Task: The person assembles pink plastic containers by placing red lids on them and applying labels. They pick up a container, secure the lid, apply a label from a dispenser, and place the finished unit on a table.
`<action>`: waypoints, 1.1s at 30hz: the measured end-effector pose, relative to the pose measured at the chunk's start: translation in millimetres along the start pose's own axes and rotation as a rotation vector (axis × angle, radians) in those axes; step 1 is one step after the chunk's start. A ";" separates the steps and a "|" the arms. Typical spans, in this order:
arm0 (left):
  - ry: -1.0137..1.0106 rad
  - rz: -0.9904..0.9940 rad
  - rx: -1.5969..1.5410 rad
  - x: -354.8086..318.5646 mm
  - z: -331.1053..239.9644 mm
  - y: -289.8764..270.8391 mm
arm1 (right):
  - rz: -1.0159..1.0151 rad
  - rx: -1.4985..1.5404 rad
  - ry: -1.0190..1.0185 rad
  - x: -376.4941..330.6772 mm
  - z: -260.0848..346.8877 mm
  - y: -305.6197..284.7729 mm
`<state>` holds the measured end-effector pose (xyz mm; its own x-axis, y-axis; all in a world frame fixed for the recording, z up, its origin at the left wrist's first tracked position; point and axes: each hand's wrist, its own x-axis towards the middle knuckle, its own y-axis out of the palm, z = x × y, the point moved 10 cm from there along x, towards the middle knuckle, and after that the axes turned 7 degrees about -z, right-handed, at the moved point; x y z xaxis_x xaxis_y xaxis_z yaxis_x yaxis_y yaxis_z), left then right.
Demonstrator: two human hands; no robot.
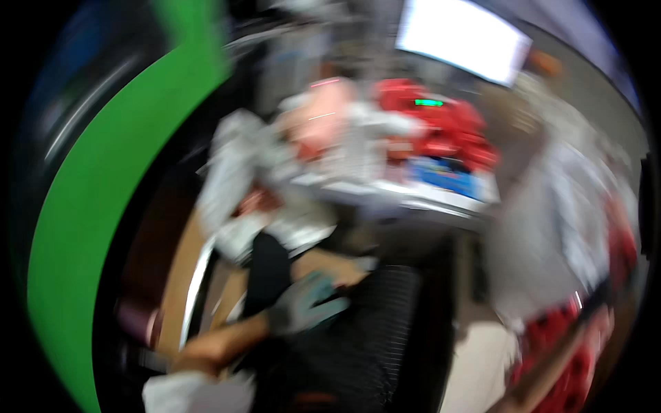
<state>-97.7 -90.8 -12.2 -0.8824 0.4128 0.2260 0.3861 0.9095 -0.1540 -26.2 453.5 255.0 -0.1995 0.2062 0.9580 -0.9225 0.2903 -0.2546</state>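
Note:
My left hand, in a grey and teal glove, is over a black ribbed surface. Its fingers are stretched and apart, with nothing visible in them. Close by are a black rounded piece and brown cardboard. Out at the right rim, my right forearm reaches up toward a large, cloudy plastic bag. Motion blur smears the right hand, so I cannot make out its fingers. Below the bag is a red openwork container.
Ahead, a table bears red packages, a pink bundle and a blue item. Crumpled whitish plastic lies left of them. A bright screen stands at the back. Along the left curves a green band.

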 end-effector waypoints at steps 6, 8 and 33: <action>0.221 -0.656 0.506 -57.1 -21.8 -107.6 | 0.320 0.494 -0.076 -253.5 181.4 -89.2; -0.023 -0.986 0.373 -107.7 10.9 -176.0 | 0.712 0.854 0.286 -329.8 252.9 -39.2; -0.354 -1.178 0.722 -211.4 136.2 -414.5 | 1.123 1.129 0.242 -335.2 417.4 -64.6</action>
<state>-107.8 -561.6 -127.1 -0.6473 -0.6857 0.3329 -0.7325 0.4386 -0.5207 -37.7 -24.4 5.5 -0.9559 -0.0036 0.2936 -0.1353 -0.8819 -0.4515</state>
